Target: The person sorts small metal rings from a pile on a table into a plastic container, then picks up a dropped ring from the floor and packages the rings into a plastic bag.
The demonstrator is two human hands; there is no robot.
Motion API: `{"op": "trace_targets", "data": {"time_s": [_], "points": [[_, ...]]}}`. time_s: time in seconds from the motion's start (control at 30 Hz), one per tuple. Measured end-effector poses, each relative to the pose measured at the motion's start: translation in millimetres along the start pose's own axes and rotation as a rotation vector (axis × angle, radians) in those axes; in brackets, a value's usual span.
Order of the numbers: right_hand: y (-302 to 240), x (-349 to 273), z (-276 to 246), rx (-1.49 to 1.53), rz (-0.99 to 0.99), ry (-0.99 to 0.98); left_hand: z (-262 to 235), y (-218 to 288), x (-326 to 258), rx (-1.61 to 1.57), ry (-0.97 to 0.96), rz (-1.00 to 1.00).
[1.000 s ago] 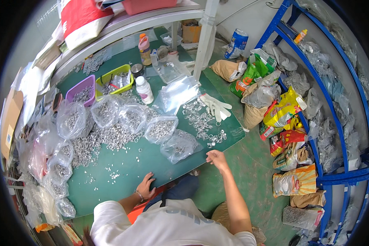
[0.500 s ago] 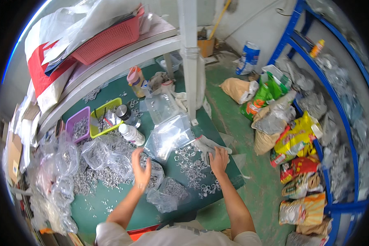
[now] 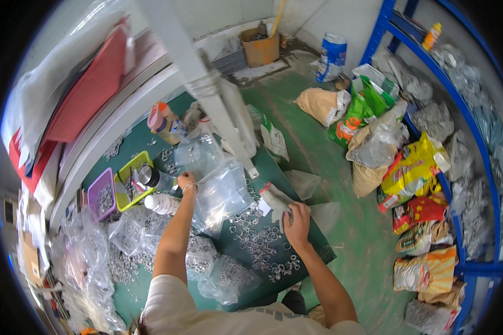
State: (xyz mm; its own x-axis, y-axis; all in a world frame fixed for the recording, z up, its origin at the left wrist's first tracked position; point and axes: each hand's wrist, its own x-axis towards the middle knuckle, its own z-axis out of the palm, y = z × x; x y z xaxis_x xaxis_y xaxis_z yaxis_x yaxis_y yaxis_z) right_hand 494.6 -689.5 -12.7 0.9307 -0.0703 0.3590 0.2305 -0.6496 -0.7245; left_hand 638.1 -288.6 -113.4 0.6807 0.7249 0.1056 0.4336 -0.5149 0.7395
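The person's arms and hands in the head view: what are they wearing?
Both forearms are bare, and both the left hand and the right hand are without gloves. A thin bracelet circles the left wrist. Short sleeves of a pale, off-white T-shirt cover the shoulders.

Glossy clear plastic bag (image 3: pixel 221 192), shiny metal rings (image 3: pixel 260 240)

The left hand (image 3: pixel 185 181) reaches across the green worktop (image 3: pixel 313 245) to a clear plastic bag (image 3: pixel 221 192) beside a white bottle (image 3: pixel 162 204). The right hand (image 3: pixel 296 220) grips pale gloves (image 3: pixel 274 198) above scattered metal rings (image 3: pixel 262 245).
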Motion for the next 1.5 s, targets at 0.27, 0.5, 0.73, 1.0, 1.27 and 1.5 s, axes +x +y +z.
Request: {"op": "trace_targets", "data": {"time_s": [0.27,0.5,0.73,1.0,1.27,1.5], "points": [[-14.8,-17.7,-7.8,0.344,0.153,0.019,-45.9,36.9,-31.8,-0.015,0.019,0.022],[-24.6,-38.3,-20.5,0.706,0.421,-0.020,-135.2,61.0,-93.8,-0.111,-0.067,0.128],[-7.6,-51.1,-45.3,0.992,0.641,-0.135,-225.9,117.9,-213.9,-0.205,-0.013,0.059],[27.0,-68.7,-94.0,1.112,0.665,-0.352,-277.9,136.6,-357.9,-0.180,0.242,-0.099],[54.3,-75.2,-120.7,1.145,0.707,-0.455,-288.4,165.7,-452.2,-0.220,0.339,-0.274],[48.9,-79.0,-116.5,1.221,0.735,-0.623,-300.3,158.0,-490.5,-0.227,0.452,-0.284]]}}
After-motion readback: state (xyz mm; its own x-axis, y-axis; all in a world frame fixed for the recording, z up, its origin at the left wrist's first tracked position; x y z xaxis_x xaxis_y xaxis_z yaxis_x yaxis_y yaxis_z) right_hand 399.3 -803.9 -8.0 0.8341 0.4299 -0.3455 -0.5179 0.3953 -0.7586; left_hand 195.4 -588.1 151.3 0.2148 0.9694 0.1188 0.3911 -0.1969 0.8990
